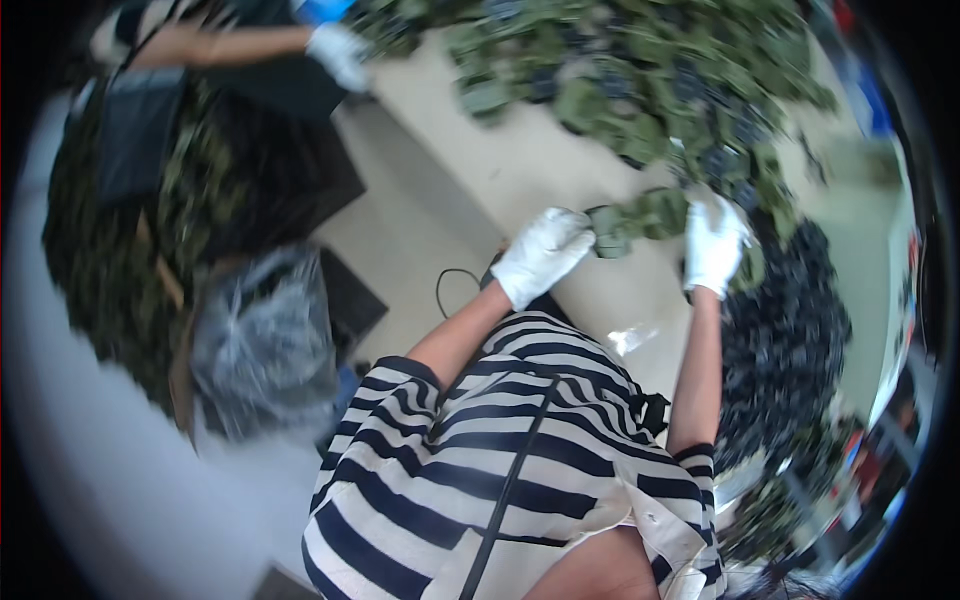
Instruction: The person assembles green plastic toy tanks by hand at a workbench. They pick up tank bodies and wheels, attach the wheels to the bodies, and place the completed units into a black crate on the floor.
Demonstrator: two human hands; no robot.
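My left hand, in a white glove, has its fingers closed at the near-left end of a short row of flat green pieces, and seems to pinch the end one. At the row's right end, my right hand, also gloved in white, reaches down over the pieces; its fingertips are blurred, so their grip is unclear. The pieces look like soft rounded fabric or strap parts. Beyond both hands spreads a large heap of similar green pieces with dark bits among them.
A pale table lies under the work. To the right is a pile of dark pieces. At left stand a clear plastic bag and a green heap. Another person's gloved hand is at the far left.
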